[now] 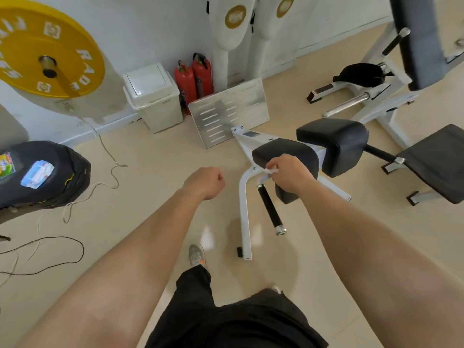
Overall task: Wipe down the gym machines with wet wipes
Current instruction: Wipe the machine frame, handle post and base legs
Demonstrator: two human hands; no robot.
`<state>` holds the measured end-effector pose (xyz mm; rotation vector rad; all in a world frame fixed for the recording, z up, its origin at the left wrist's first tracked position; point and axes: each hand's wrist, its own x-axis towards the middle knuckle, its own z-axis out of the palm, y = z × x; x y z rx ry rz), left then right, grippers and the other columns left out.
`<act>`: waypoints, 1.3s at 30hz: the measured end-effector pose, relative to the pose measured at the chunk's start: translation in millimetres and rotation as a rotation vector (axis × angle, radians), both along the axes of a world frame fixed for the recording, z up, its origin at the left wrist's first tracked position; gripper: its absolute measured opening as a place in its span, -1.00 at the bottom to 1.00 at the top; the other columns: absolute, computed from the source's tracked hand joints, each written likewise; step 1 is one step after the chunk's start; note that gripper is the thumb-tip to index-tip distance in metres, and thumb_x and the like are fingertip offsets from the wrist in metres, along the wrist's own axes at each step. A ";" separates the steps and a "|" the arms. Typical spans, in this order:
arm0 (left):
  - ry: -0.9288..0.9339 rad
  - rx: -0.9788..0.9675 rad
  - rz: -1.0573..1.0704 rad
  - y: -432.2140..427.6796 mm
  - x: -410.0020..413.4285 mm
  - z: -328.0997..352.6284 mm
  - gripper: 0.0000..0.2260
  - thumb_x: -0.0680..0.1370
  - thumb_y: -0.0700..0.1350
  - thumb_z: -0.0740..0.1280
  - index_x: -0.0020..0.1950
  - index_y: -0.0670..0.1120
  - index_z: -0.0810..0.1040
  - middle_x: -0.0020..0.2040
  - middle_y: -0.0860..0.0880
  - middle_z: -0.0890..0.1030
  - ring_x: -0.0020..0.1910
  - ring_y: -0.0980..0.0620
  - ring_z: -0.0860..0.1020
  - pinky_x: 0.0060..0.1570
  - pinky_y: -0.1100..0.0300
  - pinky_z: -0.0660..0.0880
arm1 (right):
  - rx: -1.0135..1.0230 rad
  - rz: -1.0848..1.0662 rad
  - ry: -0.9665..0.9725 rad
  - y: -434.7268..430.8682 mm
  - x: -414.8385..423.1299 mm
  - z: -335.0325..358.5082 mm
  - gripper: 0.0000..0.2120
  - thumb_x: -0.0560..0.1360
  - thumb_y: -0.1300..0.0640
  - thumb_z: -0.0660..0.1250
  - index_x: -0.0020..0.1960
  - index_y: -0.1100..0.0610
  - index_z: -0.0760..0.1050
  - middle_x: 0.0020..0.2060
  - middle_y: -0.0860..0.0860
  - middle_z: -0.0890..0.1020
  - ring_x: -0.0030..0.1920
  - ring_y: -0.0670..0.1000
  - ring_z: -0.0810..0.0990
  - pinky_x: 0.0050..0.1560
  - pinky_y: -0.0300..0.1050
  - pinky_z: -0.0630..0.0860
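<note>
Right hand [291, 174]: my fingers [277, 163] are curled tight round a crumpled white wet wipe [272, 170], with only a small bunch of it showing.
Left hand [206, 183]: my fingers are closed into a fist with nothing in them, held in the air over the floor [155, 177], apart from the machine.
Wet wipe: bunched under my right fingers, at the near lower edge of the black pad [283, 150], where it meets the white frame [244, 209].
Second pad [334, 144]: black, beyond my right fingers and off to their right.
Handle [270, 209]: black grip with a chrome cap, slanting down just below my right fingers.
Wipes pack [37, 174]: blue and white, well to the left of my left fingers, lying on a black rounded cover.
Footplate [228, 111]: slotted metal, beyond both sets of fingers.
By the wall: a white bin [153, 96] and 2 red fire extinguishers [193, 81], beyond my left fingers.
Cords [108, 156]: trailing over the floor to the left of my left fingers.
</note>
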<state>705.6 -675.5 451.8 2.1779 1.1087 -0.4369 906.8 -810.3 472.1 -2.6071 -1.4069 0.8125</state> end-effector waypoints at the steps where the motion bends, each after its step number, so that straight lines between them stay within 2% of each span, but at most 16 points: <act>1: -0.001 -0.012 -0.028 17.3 -3.1 -0.1 -0.80 0.57 -0.07 0.19 -0.06 -0.09 0.59 -0.11 -0.06 0.65 -0.07 -0.13 0.61 -0.08 0.03 0.55 | -0.007 -0.025 -0.007 12.4 -2.8 1.4 -0.67 0.62 0.20 0.27 0.34 -0.03 0.54 0.26 0.03 0.54 0.15 0.04 0.58 0.20 -0.12 0.49; 5: 0.003 -0.013 -0.108 80.2 -11.5 -3.4 -0.80 0.55 -0.10 0.18 -0.24 -0.07 0.49 -0.26 -0.02 0.57 -0.23 -0.09 0.53 -0.28 0.12 0.41 | 0.039 -0.154 0.008 61.2 -10.3 3.4 -0.66 0.58 0.25 0.30 0.29 -0.01 0.60 0.26 0.06 0.53 0.21 0.09 0.56 0.25 -0.10 0.43; 8: 0.000 -0.005 -0.134 116.1 -9.3 -1.1 -0.78 0.54 -0.12 0.19 -0.31 -0.06 0.44 -0.32 -0.02 0.52 -0.27 -0.09 0.48 -0.32 0.12 0.36 | 0.030 -0.155 0.014 91.2 -15.8 9.4 -0.64 0.55 0.26 0.29 0.30 0.04 0.59 0.29 0.07 0.50 0.24 0.09 0.54 0.30 -0.09 0.43; 11: -0.004 -0.022 -0.148 144.2 3.1 3.3 -0.81 0.55 -0.10 0.21 -0.14 -0.10 0.58 -0.17 -0.06 0.63 -0.12 -0.12 0.58 -0.14 0.04 0.52 | 0.030 -0.179 0.005 119.8 -10.7 15.4 -0.65 0.56 0.23 0.28 0.30 0.02 0.59 0.28 0.07 0.48 0.23 0.10 0.53 0.30 -0.08 0.43; 14: -0.030 -0.018 -0.190 169.6 24.3 6.3 -0.80 0.55 -0.08 0.22 -0.05 -0.10 0.62 -0.09 -0.07 0.66 -0.04 -0.13 0.61 -0.02 -0.02 0.58 | 0.027 -0.220 0.012 144.4 1.0 17.9 -0.67 0.58 0.22 0.28 0.30 0.02 0.58 0.31 0.05 0.46 0.25 0.09 0.53 0.30 -0.05 0.45; 19: -0.025 -0.002 -0.299 219.8 82.4 6.2 -0.78 0.61 -0.01 0.24 0.17 -0.03 0.59 0.12 -0.02 0.64 0.08 -0.07 0.58 0.12 -0.01 0.55 | 0.037 -0.276 0.033 181.9 41.3 7.0 -0.69 0.59 0.23 0.27 0.28 0.01 0.58 0.28 0.05 0.47 0.24 0.09 0.52 0.28 -0.04 0.46; 22: -0.011 0.045 -0.382 254.3 133.6 4.1 -0.77 0.61 -0.04 0.23 0.18 -0.06 0.60 0.14 -0.03 0.63 0.10 -0.08 0.58 0.11 0.06 0.53 | 0.042 -0.338 0.062 205.8 76.2 -4.4 -0.68 0.59 0.23 0.28 0.29 0.01 0.57 0.25 0.03 0.47 0.20 0.05 0.51 0.22 -0.09 0.47; 26: 0.033 0.076 -0.489 296.7 221.3 2.2 -0.76 0.61 -0.04 0.23 0.14 -0.10 0.61 0.13 -0.09 0.65 0.10 -0.12 0.58 0.13 0.00 0.53 | 0.069 -0.469 0.121 229.9 136.4 -18.1 -0.68 0.60 0.24 0.25 0.30 0.03 0.56 0.22 0.03 0.48 0.11 0.02 0.51 0.00 -0.25 0.47; 29: 0.062 0.080 -0.584 320.0 287.6 10.4 -0.74 0.60 -0.02 0.22 0.20 -0.05 0.59 0.17 -0.08 0.64 0.13 -0.10 0.58 0.17 0.00 0.52 | 0.088 -0.570 0.174 239.8 181.1 -19.1 -0.68 0.61 0.23 0.23 0.31 0.03 0.56 0.29 0.04 0.51 0.22 0.07 0.54 0.21 -0.09 0.52; 34: 0.055 0.064 -0.723 330.2 376.5 18.5 -0.71 0.64 -0.03 0.21 0.31 -0.07 0.54 0.25 -0.07 0.60 0.19 -0.09 0.55 0.23 0.00 0.49 | 0.102 -0.751 0.198 237.7 230.5 -11.6 -0.67 0.59 0.23 0.19 0.28 0.04 0.57 0.26 0.05 0.58 0.04 0.02 0.59 0.09 -0.13 0.55; 37: 0.079 0.065 -0.828 328.0 416.6 9.7 -0.71 0.64 -0.02 0.21 0.32 -0.05 0.54 0.25 -0.06 0.61 0.19 -0.08 0.55 0.22 0.00 0.50 | 0.098 -0.867 0.222 232.1 245.2 -14.8 -0.68 0.61 0.22 0.22 0.31 0.05 0.56 0.28 0.04 0.56 0.19 0.05 0.56 0.19 -0.10 0.50; 39: 0.113 0.053 -0.894 324.4 437.9 -0.9 -0.71 0.64 -0.01 0.21 0.32 -0.04 0.53 0.25 -0.05 0.60 0.18 -0.08 0.56 0.21 0.01 0.51 | 0.088 -0.947 0.235 229.0 250.6 -20.8 -0.68 0.61 0.21 0.24 0.32 0.05 0.55 0.30 0.05 0.54 0.22 0.06 0.55 0.22 -0.08 0.49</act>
